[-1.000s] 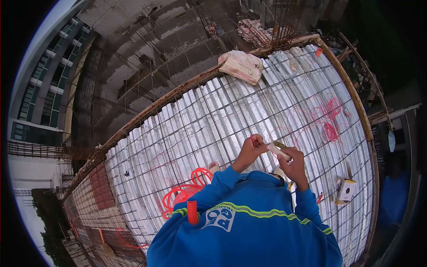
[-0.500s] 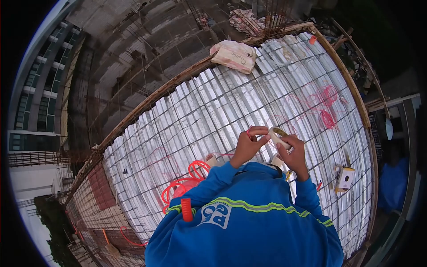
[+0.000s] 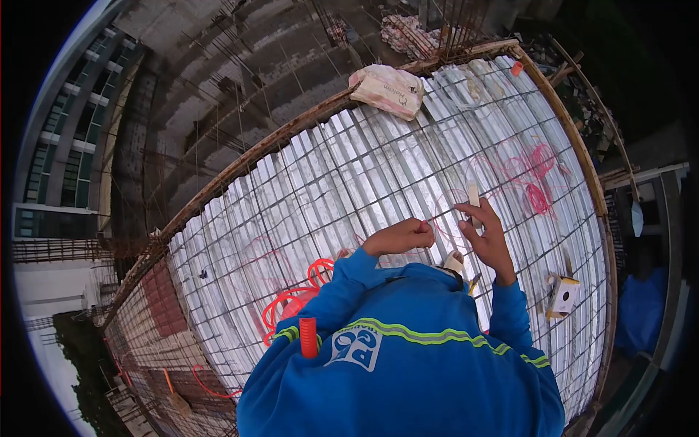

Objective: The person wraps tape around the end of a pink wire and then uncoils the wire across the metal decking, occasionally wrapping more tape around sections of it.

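Note:
My right hand (image 3: 489, 237) holds a roll of pale tape (image 3: 473, 195), seen nearly edge-on, upright between thumb and fingers. To its left, my left hand (image 3: 404, 237) is closed, knuckles up, in front of my chest. A thin pink string (image 3: 435, 218) shows at its fingers; how it is gripped is partly hidden. Both hands are apart, above a ribbed metal deck (image 3: 349, 171) crossed by a grid of steel bars. An orange corrugated tube (image 3: 309, 337) sticks up by the left side of my blue top.
Loops of orange tubing (image 3: 287, 302) lie at my left. Tangled pink string (image 3: 537, 197) and a small white-yellow box (image 3: 563, 296) are on the right. A cement bag (image 3: 388, 91) rests at the far edge, along a wooden border (image 3: 255, 160) with a drop beyond.
My hands have separated; both were at the tape roll before. The left has drawn back leftward and closed, while the right has raised and turned the roll edge-on.

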